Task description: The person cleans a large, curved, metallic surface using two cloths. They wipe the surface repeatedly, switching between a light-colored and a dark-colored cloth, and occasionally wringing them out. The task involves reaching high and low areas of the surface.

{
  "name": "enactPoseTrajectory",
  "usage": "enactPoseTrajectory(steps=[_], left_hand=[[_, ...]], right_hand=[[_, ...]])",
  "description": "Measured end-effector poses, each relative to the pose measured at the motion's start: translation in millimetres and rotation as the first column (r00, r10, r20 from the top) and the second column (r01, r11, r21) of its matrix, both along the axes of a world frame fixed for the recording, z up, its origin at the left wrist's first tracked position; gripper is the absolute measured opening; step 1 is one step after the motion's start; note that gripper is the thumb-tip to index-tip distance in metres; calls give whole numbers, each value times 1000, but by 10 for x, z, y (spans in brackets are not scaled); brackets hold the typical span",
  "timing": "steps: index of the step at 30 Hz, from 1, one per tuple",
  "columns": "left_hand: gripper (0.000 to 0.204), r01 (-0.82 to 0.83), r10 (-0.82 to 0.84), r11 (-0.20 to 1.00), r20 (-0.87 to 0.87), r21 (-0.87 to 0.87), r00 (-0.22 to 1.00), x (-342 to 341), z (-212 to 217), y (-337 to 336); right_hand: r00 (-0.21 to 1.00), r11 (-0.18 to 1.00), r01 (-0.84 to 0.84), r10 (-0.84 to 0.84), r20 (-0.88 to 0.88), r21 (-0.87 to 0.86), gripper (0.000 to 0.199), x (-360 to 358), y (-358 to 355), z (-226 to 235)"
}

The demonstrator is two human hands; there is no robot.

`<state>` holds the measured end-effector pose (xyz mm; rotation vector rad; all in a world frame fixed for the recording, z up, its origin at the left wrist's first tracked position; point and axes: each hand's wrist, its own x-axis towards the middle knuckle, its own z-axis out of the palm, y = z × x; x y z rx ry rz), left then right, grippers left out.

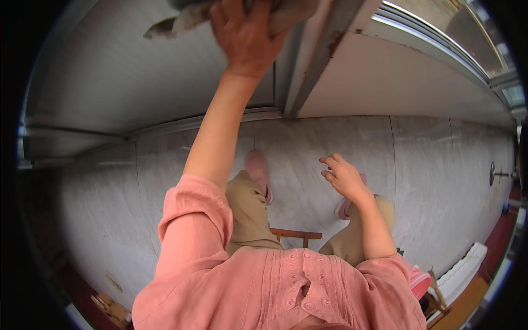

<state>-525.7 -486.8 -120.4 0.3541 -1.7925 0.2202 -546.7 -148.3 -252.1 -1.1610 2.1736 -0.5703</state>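
Two arms come out of a pink shirt (236, 286), the left sleeve (195, 212) rolled in a thick cuff above the elbow. The right hand (344, 176) hangs empty, fingers slightly bent and parted, touching nothing, nearest in view to the right shoe (343, 209). The left hand (245, 41) reaches far forward and clutches a greyish cloth (190, 17), fingers parted over its folds; the upper edge cuts off the fingertips, so how tightly they pinch cannot be told. The cloth is at the top, in front of a grey panel (165, 71) and beside a metal frame (308, 60).

Below, tan trousers (245, 212) flank an orange-brown wooden bar (297, 234). A pink shoe (257, 168) stands on grey marbled flooring (308, 148). At lower right are a pink rounded object (421, 283) and a white ridged piece (465, 275); at lower left, light wooden pieces (113, 311). Whether any of these is a container, or bears print, is too small to tell.

Beyond the frame stand a pale panel (396, 82) and a metal-edged window (440, 41).
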Motion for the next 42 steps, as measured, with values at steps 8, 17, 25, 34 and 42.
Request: enactPoseTrajectory(steps=[8,17,25,34,42], left_hand=[[48,-48,-286,920,751,388,596,419,-3007,-191],[55,-95,-735,-96,-6,991,678,708,-3256,456],[55,-5,-627,-294,-189,956,756,466,-2109,1533],[54,-55,-673,-229,-117,972,730,584,-1652,2229],[56,-150,-609,-430,-164,890,776,654,-1782,2895]], right_hand=[[929,929,369,-367,-46,31,28,-281,871,-456],[147,68,843,-983,107,-534,24,426,3144,-221],[-353,-393,920,-816,-457,-10,41,1903,5911,-1735],[190,8,968,-682,-706,252,84,1198,6237,-2408],[-209,-208,977,-902,-377,-45,34,1511,6988,-2791]])
